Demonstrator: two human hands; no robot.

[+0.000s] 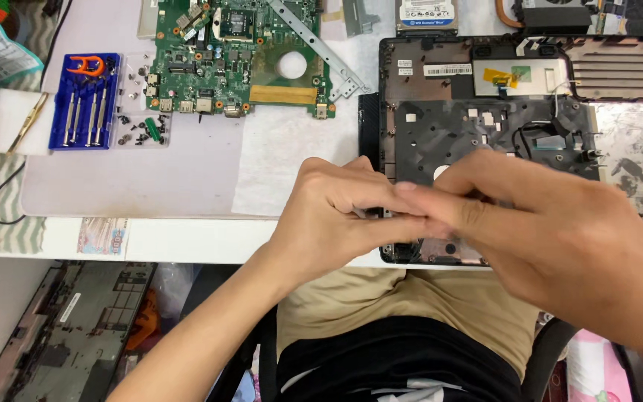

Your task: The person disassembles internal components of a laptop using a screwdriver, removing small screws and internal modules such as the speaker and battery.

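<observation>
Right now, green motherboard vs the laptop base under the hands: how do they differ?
The green motherboard lies bare and untouched at the far left; the laptop base is dark, larger, and sits under the left hand and right hand. Both lie flat on the white desk.

Two hands, the left hand (pixel 336 216) and the right hand (pixel 522 216), meet over one opened laptop base (pixel 485 126), the landmark here. Left of that base lies one green circuit board (pixel 240 56), and further left one blue screwdriver case (pixel 85 100) holding four slim screwdrivers (pixel 83 115) and one orange tool (pixel 87 65). Between case and board sits one loose heap of small dark screws (pixel 141 130), too many and too small to count. Above the base rests one hard drive (pixel 426 15). One white mat (pixel 150 171) covers the surface left of the base.
</observation>
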